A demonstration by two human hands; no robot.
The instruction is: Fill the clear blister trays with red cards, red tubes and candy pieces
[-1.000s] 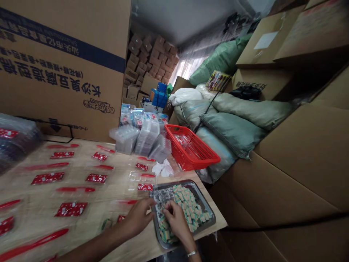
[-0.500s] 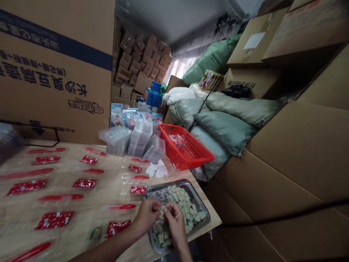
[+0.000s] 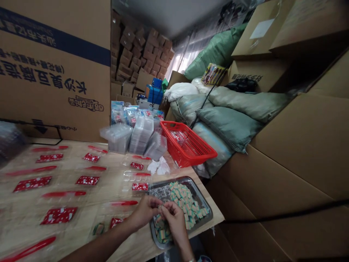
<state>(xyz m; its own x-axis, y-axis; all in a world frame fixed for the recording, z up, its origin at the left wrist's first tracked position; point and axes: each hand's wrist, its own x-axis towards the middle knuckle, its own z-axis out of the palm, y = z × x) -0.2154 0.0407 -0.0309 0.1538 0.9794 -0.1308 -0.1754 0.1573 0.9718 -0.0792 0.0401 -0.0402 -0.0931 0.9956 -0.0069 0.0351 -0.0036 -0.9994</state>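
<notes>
I have left hand (image 3: 144, 213) and right hand (image 3: 174, 218) pinched narrow together on one sweet (image 3: 163, 206). Tray (image 3: 203, 198) at 5 o'clock, many sweets (image 3: 185, 205) left. Red packets (image 3: 59, 215) laid out at 8 o'clock; contents unclear.

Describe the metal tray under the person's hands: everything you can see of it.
The metal tray is a shallow, dark grey rectangle with a raised, shiny rim, lying near a corner of the wooden table. Small striped cubes, mostly green and cream, are heaped across it, and a crinkled, shiny patch shows near its far left corner. The left hand and right hand meet above its near side, hiding part of it.
</notes>
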